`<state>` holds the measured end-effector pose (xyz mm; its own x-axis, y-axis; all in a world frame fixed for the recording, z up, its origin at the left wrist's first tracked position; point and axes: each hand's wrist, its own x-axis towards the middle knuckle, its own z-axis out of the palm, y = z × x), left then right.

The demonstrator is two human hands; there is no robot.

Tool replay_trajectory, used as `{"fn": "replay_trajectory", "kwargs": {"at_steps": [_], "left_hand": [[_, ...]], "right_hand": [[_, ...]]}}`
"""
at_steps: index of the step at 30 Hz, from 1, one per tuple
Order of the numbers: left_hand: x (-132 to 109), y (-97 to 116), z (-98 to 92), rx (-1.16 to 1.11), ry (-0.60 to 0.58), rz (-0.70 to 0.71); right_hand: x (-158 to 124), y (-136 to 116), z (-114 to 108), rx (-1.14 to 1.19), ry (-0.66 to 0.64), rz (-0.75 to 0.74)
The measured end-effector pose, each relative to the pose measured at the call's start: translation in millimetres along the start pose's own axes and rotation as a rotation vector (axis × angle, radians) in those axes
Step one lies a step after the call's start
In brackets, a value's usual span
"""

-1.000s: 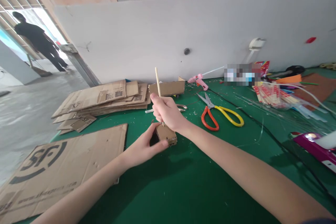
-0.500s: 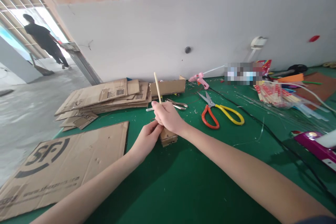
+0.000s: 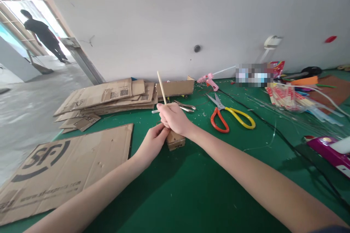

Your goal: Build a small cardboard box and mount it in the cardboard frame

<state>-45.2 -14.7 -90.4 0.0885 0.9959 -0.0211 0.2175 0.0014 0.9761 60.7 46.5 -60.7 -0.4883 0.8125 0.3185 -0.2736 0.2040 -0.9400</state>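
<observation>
My right hand [image 3: 175, 118] is closed in a fist around a thin wooden stick [image 3: 161, 87], whose upper end sticks up and leans slightly left. Its lower end is hidden behind my fingers. Beneath that fist lies a small cardboard box [image 3: 176, 142] on the green table. My left hand [image 3: 154, 140] grips the box's left side, thumb and fingers closed near where the stick comes down. Whether the stick's tip enters the cardboard cannot be seen. Just behind the right hand lie metal pliers-like tools [image 3: 187, 107], partly covered.
Scissors [image 3: 222, 111] with red and yellow handles lie open to the right. A pink glue gun [image 3: 209, 81] rests by the wall, its black cable [image 3: 269, 125] crossing the table. Stacked cardboard [image 3: 109, 96] and a large sheet [image 3: 71, 167] lie left. A person [image 3: 43, 34] stands far left.
The stick leans a little more to the left, and the right fist sits slightly lower. Both hands keep their hold. The person in the background has shifted, and the camera view has moved slightly.
</observation>
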Motion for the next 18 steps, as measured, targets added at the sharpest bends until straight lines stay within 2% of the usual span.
{"fn": "replay_trajectory", "kwargs": {"at_steps": [3,8,12,15,18], "left_hand": [[-1.5,3.0,-0.6,-0.032,-0.014,-0.020],[-7.4,4.5,2.5,0.028,-0.072,0.031],[-14.7,1.2,7.5,0.186,-0.120,0.075],[-19.5,1.7,5.9,0.300,-0.129,0.133],[-19.6,6.0,-2.3,0.404,-0.274,0.242]], "right_hand": [[-0.3,5.9,-5.9,-0.061,-0.096,0.010],[-5.0,7.4,-10.3,0.059,-0.025,-0.079],[-1.6,-17.8,-6.8,-0.014,0.026,-0.130],[1.6,-45.4,-2.7,0.133,0.131,-0.099],[-0.1,-64.7,-1.7,0.209,0.142,-0.051]]}}
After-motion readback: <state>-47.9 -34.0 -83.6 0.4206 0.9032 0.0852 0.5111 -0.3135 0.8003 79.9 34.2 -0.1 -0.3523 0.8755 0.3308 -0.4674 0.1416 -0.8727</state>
